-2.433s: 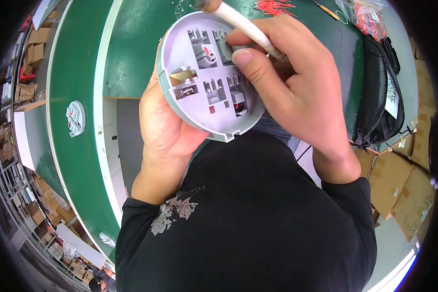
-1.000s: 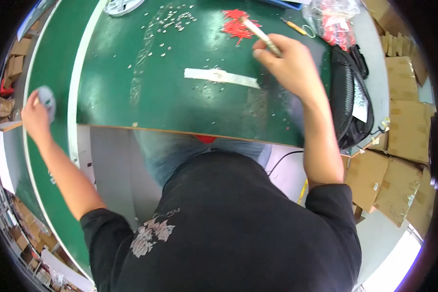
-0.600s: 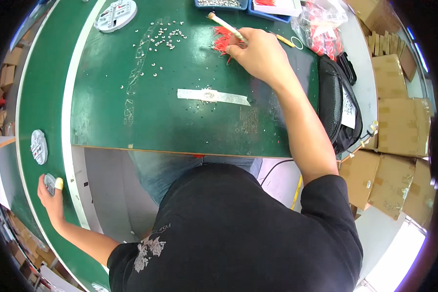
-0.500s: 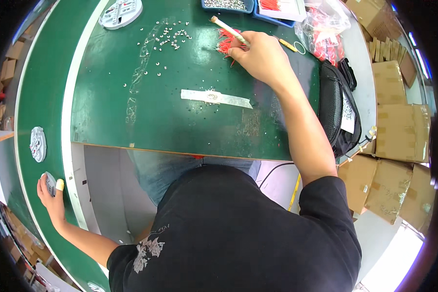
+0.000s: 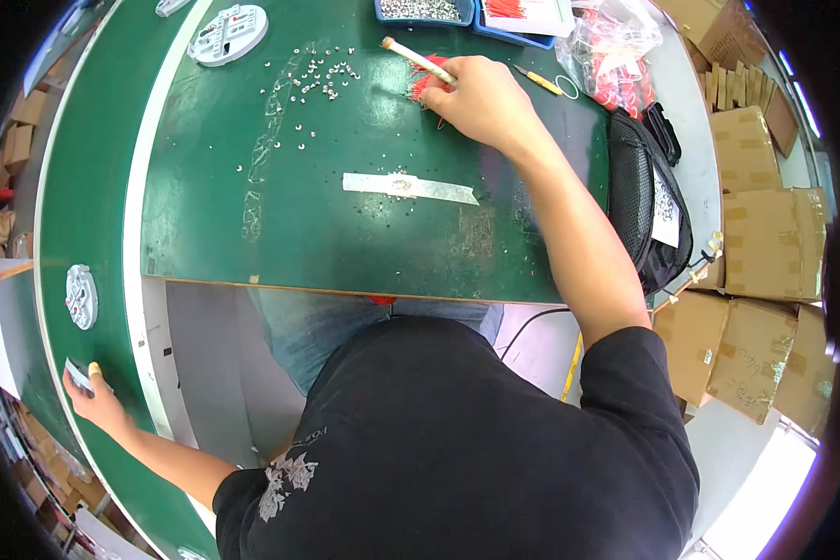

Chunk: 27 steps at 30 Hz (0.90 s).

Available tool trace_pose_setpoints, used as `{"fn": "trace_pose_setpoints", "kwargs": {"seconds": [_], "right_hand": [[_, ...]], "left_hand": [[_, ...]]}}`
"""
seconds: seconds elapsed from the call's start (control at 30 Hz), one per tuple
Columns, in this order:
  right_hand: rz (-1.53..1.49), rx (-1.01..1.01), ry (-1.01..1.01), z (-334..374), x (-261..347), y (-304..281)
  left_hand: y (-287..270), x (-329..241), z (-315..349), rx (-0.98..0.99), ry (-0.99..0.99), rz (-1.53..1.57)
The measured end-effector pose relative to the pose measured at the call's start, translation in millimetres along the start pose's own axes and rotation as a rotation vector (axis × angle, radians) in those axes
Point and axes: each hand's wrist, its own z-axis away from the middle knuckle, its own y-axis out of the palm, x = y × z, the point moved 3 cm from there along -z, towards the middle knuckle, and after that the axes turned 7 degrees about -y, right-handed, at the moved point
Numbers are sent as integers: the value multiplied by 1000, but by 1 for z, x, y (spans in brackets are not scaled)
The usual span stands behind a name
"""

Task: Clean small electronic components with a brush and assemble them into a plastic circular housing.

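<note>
At the far left, my left hand [image 5: 100,408] reaches over the green belt and grips a grey plastic disc [image 5: 77,375], which now stands tilted on edge. A yellow cover wraps one of its fingertips. Another grey disc [image 5: 81,297] lies on the belt just beyond it. On the right, my right hand [image 5: 483,101] is closed round a slim pale stick-like tool [image 5: 411,58] with a brownish end pointing up and left. Beneath and beside that hand lies a pile of red wires [image 5: 418,86], partly hidden by the fingers.
Small metal pieces [image 5: 327,79] are scattered on the green table [image 5: 299,224], near a strip of tape [image 5: 439,190]. Blue bins [image 5: 523,39] stand at the back. A yellow-handled tool [image 5: 541,82], a plastic bag [image 5: 616,56] and a black mesh bag [image 5: 630,201] lie right. A round grey unit [image 5: 229,37] sits back left.
My left hand has drawn back along the belt and tilted the disc up. The other disc on the belt has moved nearer. My right hand keeps its hold on the stick-like tool.
</note>
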Motion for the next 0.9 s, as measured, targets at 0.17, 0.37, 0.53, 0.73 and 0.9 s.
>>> {"fn": "trace_pose_setpoints", "kwargs": {"seconds": [0.17, 0.37, 0.53, 0.73, 0.9], "right_hand": [[-159, -74, -17, -4, -17, -1], [-83, -50, -83, 0, -9, -3], [-186, -85, -68, 5, 1, -14], [-365, -126, -130, 11, -14, -20], [-371, -132, -116, 32, 4, -32]], "left_hand": [[2, -31, 17, 115, -312, 1083], [21, -88, 46, 316, -302, 1413], [55, -161, 89, 529, -139, 1131], [112, -259, 149, 679, 165, 954], [159, -302, 191, 903, 58, 1172]]}}
